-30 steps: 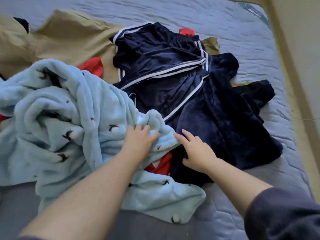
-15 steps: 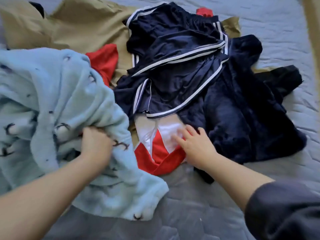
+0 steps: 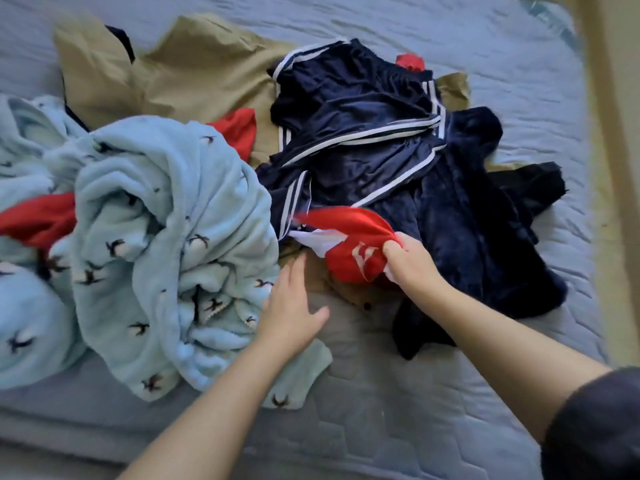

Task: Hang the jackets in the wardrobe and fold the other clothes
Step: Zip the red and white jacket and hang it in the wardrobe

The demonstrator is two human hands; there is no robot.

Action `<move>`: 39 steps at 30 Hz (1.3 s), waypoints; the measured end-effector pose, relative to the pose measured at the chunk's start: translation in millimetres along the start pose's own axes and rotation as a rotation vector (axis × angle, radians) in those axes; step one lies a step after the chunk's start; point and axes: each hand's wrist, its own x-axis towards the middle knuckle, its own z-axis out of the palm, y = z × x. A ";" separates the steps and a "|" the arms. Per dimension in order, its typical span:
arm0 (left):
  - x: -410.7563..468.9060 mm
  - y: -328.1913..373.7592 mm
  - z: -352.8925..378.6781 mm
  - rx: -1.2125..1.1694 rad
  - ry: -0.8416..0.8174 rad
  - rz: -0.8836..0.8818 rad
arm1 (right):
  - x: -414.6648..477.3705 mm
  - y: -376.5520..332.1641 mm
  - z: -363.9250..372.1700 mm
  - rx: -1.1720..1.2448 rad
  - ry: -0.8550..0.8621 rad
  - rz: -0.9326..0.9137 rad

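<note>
At the near edge of the quilted grey-blue bed mattress [image 3: 381, 410], the left hand [image 3: 291, 317] is spread with straight fingers, its grip open and holding nothing, just right of the heaped pale-blue fleece garment printed with small dark birds [image 3: 156, 237]. Further right of the fleece, the right hand [image 3: 412, 261] has its grip pinched tight on a bunched red-and-white garment [image 3: 349, 237]. Beyond, up and right of the fleece, lies a shiny navy garment with white stripes [image 3: 356, 133], and behind the fleece a crumpled khaki jacket [image 3: 194, 74].
</note>
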 end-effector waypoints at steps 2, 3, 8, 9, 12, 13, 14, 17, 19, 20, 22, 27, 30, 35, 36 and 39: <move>-12.1 38.8 -22.2 -0.175 0.188 0.070 | -25.2 -32.4 -25.0 0.091 -0.031 -0.048; -16.4 59.8 -37.2 -0.221 0.263 0.104 | -38.2 -49.4 -39.4 0.123 -0.063 -0.065; -44.2 168.7 -134.0 -0.153 0.271 0.362 | -115.6 -144.9 -139.4 0.148 -0.148 -0.212; -54.5 192.0 -153.3 -0.111 0.239 0.430 | -132.9 -165.5 -162.9 0.129 -0.153 -0.262; -93.9 261.0 -207.1 -0.037 0.210 0.566 | -189.9 -228.1 -231.7 0.145 -0.165 -0.378; -110.8 283.6 -224.2 -0.031 0.241 0.565 | -207.9 -247.3 -254.4 0.169 -0.153 -0.412; -127.3 305.8 -241.5 -0.033 0.275 0.559 | -225.3 -266.7 -276.2 0.195 -0.136 -0.448; -182.6 363.0 -286.5 -0.035 0.390 0.555 | -279.1 -313.7 -333.9 0.263 -0.123 -0.521; -220.4 392.9 -309.7 -0.087 0.478 0.557 | -313.8 -333.0 -364.2 0.289 -0.114 -0.582; -237.6 406.2 -319.3 -0.133 0.516 0.547 | -330.7 -340.1 -376.8 0.293 -0.117 -0.610; -269.1 428.7 -333.4 -0.195 0.550 0.505 | -362.4 -349.3 -396.2 0.308 -0.139 -0.673; -326.4 461.5 -348.7 -0.168 0.560 0.503 | -416.0 -355.8 -423.0 0.264 -0.127 -0.732; -348.3 458.7 -351.8 -0.151 0.636 0.486 | -434.2 -355.1 -427.3 0.194 -0.139 -0.725; -386.8 427.3 -308.2 -0.337 0.918 0.578 | -453.0 -352.8 -411.7 0.664 -0.211 -0.479; -393.7 423.8 -298.5 -0.373 0.943 0.606 | -456.3 -352.7 -407.6 0.750 -0.215 -0.437; -404.6 422.8 -282.4 -0.406 0.883 0.701 | -464.2 -354.2 -394.3 0.874 -0.211 -0.364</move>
